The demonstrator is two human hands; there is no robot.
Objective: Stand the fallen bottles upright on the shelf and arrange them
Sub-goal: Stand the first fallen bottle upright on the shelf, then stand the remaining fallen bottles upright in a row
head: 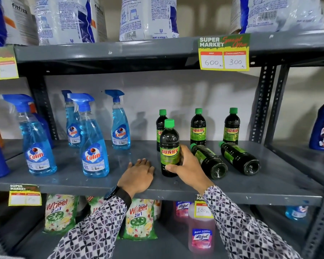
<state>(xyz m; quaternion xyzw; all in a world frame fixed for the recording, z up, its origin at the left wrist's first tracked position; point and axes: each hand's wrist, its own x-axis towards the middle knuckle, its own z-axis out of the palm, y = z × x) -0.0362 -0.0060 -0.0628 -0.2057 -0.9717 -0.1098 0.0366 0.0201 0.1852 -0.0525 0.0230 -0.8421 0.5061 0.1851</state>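
My right hand [187, 168] grips a dark Sunny bottle [169, 144] with a green cap and green label, upright on the grey shelf [120, 182] near its front edge. Flat on the shelf just left of that bottle rests my left hand [138, 174], fingers spread, holding nothing. Two more Sunny bottles lie on their sides to the right, one [208, 160] close to my right hand and another [239, 157] farther right, bases toward me. Three upright Sunny bottles stand behind: one [159, 126] partly hidden, one [198, 127] in the middle, one [231, 126] at right.
Several blue Colin spray bottles [94, 146] stand on the shelf's left half. A grey upright post [262, 101] bounds the right side. Detergent bags sit on the shelf above, and Wheel packs [138, 219] and pink Lizol bottles [201, 232] below.
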